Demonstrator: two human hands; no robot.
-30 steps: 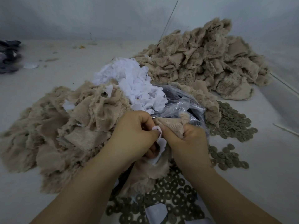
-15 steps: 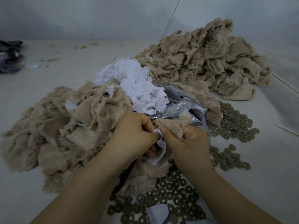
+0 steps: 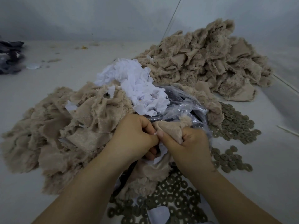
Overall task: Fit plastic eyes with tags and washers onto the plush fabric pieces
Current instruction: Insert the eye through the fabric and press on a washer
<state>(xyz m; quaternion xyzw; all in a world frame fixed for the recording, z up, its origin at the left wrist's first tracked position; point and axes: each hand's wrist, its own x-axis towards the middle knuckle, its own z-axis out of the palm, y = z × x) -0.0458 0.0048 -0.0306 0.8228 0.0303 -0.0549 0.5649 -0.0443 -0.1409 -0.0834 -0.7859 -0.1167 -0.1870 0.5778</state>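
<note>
My left hand (image 3: 132, 136) and my right hand (image 3: 189, 144) meet at the middle of the view over one beige plush piece (image 3: 169, 130). My right hand grips the bunched fabric, its thumb pressing at the seam between the hands. My left hand's curled fingers pinch a white tag (image 3: 161, 149) against the fabric; the tag's lower end hangs below the fingers. Whatever sits between the fingertips is hidden. Flat olive washers (image 3: 174, 196) lie scattered under my wrists. A heap of white tags (image 3: 137, 88) and a clear plastic bag (image 3: 182, 107) lie just beyond my hands.
A pile of beige plush pieces (image 3: 61, 126) lies to the left, one showing a fitted washer (image 3: 106, 95). A larger beige pile (image 3: 207, 60) rises at the back right. More washers (image 3: 234, 125) spread to the right. Dark cloth (image 3: 9, 55) lies at the far left edge.
My hands have pressed closer together. Less of the white tag shows between them than before, and my left fingers have curled tighter over it.
</note>
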